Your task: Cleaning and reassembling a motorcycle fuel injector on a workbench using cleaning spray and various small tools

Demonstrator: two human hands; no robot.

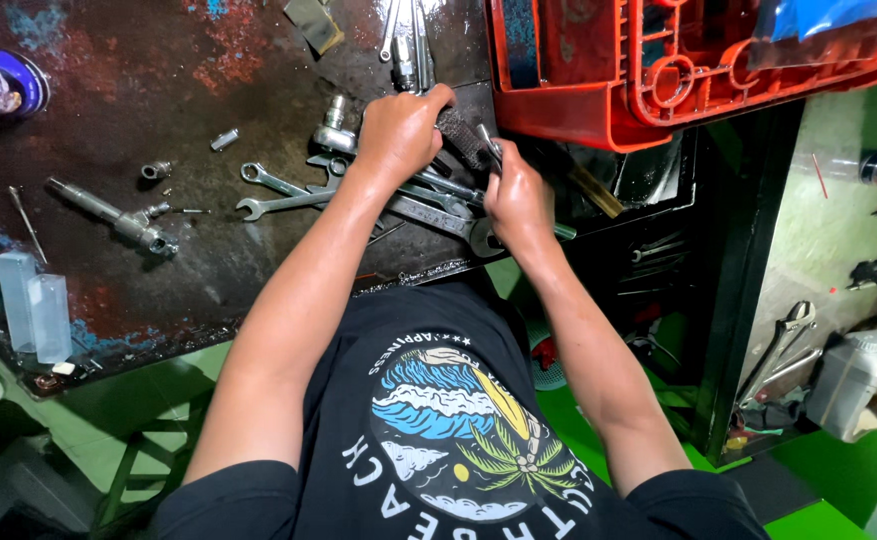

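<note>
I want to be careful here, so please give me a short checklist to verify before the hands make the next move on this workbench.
1. Left hand grips the dark brush-like tool: ok.
2. Right hand holds a small metal part: ok, but what the part is: cannot tell.
3. Wrenches lie loose under both forearms: not ok.
4. Red plastic crate overhangs the bench edge: not ok.
5. Injector-like metal part lies apart from the hands: ok.
</note>
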